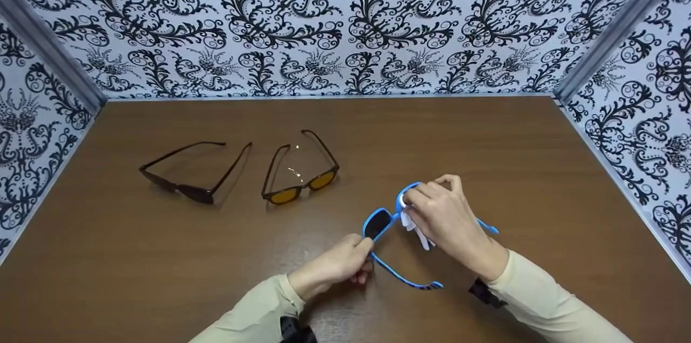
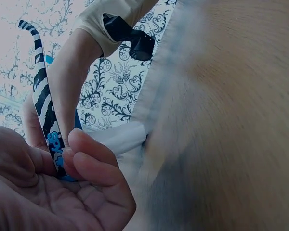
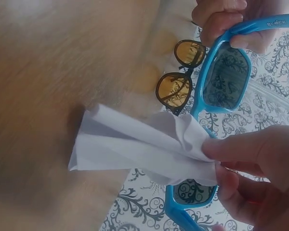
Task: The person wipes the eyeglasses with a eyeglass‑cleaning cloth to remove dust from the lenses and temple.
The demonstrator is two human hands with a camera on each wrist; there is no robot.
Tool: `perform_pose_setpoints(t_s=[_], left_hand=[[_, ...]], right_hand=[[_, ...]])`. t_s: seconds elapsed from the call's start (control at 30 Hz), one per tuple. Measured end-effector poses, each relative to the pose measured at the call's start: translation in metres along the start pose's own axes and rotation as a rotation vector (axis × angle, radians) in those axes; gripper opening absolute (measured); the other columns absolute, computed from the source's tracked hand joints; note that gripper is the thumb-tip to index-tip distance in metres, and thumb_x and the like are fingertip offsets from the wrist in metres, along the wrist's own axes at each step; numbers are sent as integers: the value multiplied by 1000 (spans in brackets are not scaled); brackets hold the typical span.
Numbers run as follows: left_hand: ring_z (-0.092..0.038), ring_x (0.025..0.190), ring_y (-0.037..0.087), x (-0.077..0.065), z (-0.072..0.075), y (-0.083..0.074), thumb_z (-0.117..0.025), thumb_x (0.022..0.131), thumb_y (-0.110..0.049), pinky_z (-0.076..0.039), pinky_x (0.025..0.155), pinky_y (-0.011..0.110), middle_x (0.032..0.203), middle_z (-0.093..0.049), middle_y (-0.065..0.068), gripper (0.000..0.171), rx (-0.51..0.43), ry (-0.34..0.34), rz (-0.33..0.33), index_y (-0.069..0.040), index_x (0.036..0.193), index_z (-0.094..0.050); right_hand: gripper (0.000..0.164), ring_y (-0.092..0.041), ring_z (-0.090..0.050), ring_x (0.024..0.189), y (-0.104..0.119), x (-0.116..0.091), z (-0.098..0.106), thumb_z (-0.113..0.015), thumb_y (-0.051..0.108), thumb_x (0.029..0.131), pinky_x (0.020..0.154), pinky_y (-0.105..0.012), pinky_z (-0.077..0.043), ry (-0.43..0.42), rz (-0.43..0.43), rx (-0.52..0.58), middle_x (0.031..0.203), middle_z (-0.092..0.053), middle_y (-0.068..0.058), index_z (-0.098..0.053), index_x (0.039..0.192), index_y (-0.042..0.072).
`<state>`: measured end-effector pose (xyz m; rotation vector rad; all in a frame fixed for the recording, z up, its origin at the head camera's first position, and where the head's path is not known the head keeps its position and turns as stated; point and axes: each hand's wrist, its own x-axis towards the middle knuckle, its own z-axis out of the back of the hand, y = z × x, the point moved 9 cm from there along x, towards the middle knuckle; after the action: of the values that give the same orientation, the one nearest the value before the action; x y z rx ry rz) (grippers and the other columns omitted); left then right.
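Blue-framed sunglasses (image 1: 377,223) with dark lenses are held above the table by both hands. My left hand (image 1: 341,263) pinches them at the corner where one temple joins the frame. That temple (image 2: 44,98) has black and white stripes on its inner side. In my right hand (image 1: 451,222) a white cloth (image 3: 135,144) is pinched between thumb and fingers, against the other lens (image 3: 195,191). The cloth covers part of this lens, and its loose end hangs away from the frame. In the head view the right hand hides most of that lens.
Black sunglasses (image 1: 194,193) with open temples lie on the left of the brown wooden table (image 1: 162,278). Beside them are dark-framed glasses with amber lenses (image 1: 284,195), a thin chain lying by them. Patterned white panels (image 1: 345,24) stand at the back and both sides.
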<state>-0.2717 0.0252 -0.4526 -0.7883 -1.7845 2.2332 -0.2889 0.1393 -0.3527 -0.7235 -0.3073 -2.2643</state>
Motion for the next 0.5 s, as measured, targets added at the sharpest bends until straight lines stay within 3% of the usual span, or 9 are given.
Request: perform_pose_setpoints(t_s=[0.23, 0.37, 0.5], left_hand=[[-41, 42, 7, 0, -1, 0, -37, 90, -7, -31, 43, 18, 47, -41, -3, 35, -10, 16, -23, -14, 57, -39], [-42, 42, 7, -1, -2, 1, -37, 90, -7, -31, 43, 18, 47, -40, -3, 35, -6, 31, -36, -14, 56, -39], [-42, 42, 7, -1, -1, 3, -37, 90, -7, -32, 43, 18, 47, -40, -4, 33, 9, 24, -47, -12, 57, -41]], right_hand=[[23, -16, -53, 60, 0, -4, -4, -76, 4, 77, 78, -50, -38, 48, -13, -103, 67, -54, 1, -54, 74, 11], [23, -19, -49, 55, -3, -7, -4, -73, -1, 75, 74, -49, -40, 7, -51, -185, 64, -49, -2, -52, 72, 8], [20, -23, -51, 57, -7, -9, -3, -68, -4, 74, 69, -46, -42, -44, -103, -195, 66, -48, -4, -51, 76, 5]])
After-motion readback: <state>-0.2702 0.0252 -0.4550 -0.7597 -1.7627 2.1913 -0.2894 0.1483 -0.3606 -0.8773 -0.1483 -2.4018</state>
